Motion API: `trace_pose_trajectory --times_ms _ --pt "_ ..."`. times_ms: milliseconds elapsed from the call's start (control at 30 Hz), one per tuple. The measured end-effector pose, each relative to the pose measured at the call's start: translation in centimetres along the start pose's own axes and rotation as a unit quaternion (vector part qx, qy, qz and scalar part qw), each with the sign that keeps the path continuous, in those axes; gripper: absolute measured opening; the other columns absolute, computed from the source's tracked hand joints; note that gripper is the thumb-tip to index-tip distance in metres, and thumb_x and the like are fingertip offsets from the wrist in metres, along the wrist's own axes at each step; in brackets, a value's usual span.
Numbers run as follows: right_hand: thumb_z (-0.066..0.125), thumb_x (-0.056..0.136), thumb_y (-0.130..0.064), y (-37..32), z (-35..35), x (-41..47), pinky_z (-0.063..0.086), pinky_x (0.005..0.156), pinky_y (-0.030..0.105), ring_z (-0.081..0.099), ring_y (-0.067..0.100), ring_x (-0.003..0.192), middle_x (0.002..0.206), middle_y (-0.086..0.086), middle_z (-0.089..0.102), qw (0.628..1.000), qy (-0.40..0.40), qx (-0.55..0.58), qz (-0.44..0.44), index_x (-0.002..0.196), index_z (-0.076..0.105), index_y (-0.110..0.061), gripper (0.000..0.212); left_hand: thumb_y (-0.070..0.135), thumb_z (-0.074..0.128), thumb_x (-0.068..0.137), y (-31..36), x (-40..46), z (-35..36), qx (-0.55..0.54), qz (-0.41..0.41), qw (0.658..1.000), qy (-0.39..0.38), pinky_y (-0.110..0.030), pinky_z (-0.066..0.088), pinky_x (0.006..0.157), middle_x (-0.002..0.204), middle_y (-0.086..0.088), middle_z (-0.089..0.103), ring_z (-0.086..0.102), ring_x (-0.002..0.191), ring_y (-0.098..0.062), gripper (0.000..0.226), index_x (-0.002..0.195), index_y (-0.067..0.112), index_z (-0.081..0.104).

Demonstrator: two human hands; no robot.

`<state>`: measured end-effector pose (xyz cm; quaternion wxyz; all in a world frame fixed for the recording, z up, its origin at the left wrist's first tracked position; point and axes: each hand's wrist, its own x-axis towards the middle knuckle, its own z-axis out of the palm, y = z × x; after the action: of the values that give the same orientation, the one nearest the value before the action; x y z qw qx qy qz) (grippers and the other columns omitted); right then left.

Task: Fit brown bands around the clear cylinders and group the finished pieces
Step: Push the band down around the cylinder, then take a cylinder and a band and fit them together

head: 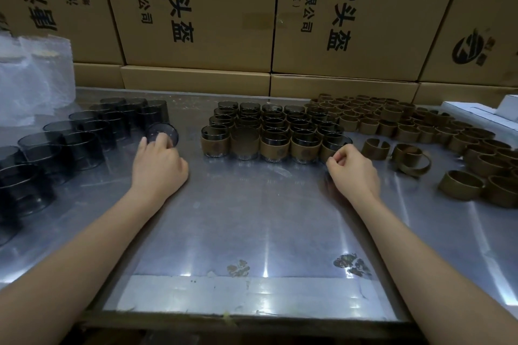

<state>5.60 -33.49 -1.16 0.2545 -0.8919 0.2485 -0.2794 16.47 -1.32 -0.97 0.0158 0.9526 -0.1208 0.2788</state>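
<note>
Several bare smoky clear cylinders (84,137) stand in rows at the left of the metal table. My left hand (158,161) grips one tilted clear cylinder (164,134) at the right end of those rows. A block of banded cylinders (273,131) stands at the middle back. My right hand (351,166) is curled shut, its fingertips touching the rightmost banded cylinder (332,145) of the front row. Loose brown bands (414,123) lie in a wide heap at the right, with a few singles (375,148) nearer my right hand.
Stacked cardboard boxes (201,11) wall off the back of the table. A clear plastic bag (33,78) sits at the back left. White flat boxes (482,113) lie at the far right. The shiny metal table top (258,218) stretches toward the front edge.
</note>
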Motion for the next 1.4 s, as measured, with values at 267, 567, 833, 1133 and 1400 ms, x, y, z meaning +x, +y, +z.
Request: trace_pose_trajectory --times_ms 267,567,833,1133,1400 --pt "0.054 0.092 -0.031 -0.1 -0.2 -0.2 0.037 0.057 0.028 0.057 0.018 0.074 0.074 -0.005 0.059 0.999 -0.001 0.033 -0.020 0.086 0.051 -0.025 0.009 0.021 0.055 0.083 4.8 -5.2 -4.3 -0.123 0.205 0.964 0.114 -0.043 0.046 0.092 0.078 -0.006 0.061 0.057 0.062 -0.026 0.028 0.070 0.007 0.075" --pt "0.041 0.096 -0.054 -1.1 -0.6 -1.3 0.052 0.074 0.041 0.064 0.012 0.071 0.064 -0.007 0.066 0.976 -0.123 0.112 -0.140 0.073 0.063 -0.025 0.043 0.007 0.065 0.086 13.6 -7.1 -5.6 -0.519 0.179 0.834 0.059 -0.015 0.046 0.080 0.096 0.003 0.057 0.056 0.087 -0.006 0.020 0.102 0.014 0.075" --pt "0.054 0.070 -0.073 -2.4 0.0 -2.5 0.049 0.094 0.043 0.063 0.008 0.097 0.099 -0.010 0.069 0.933 -0.233 0.238 -0.137 0.102 0.064 -0.031 0.053 0.006 0.050 0.097 14.7 -4.5 -4.4 -0.744 -0.128 0.643 -0.129 -0.054 0.050 0.093 0.113 -0.013 0.067 0.064 0.106 -0.035 0.027 0.103 0.028 0.066" --pt "0.051 0.080 -0.064 -2.1 -0.2 -2.4 0.046 0.095 0.042 0.051 0.013 0.114 0.115 -0.016 0.059 0.959 -0.149 0.155 -0.182 0.125 0.050 -0.038 0.052 0.014 0.055 0.090 14.1 -4.2 -3.2 -0.507 -0.005 0.861 -0.039 -0.017 0.037 0.090 0.119 0.007 0.059 0.053 0.111 -0.007 0.028 0.116 0.024 0.060" --pt "0.051 0.086 -0.062 -2.4 0.0 -2.3 0.038 0.090 0.032 0.038 0.012 0.126 0.130 -0.010 0.052 0.969 -0.104 0.066 -0.212 0.144 0.034 -0.038 0.065 0.022 0.058 0.084 14.2 -4.3 -3.3 -0.451 -0.019 0.889 -0.075 -0.026 0.042 0.079 0.117 0.005 0.063 0.057 0.107 -0.014 0.034 0.117 0.024 0.055"
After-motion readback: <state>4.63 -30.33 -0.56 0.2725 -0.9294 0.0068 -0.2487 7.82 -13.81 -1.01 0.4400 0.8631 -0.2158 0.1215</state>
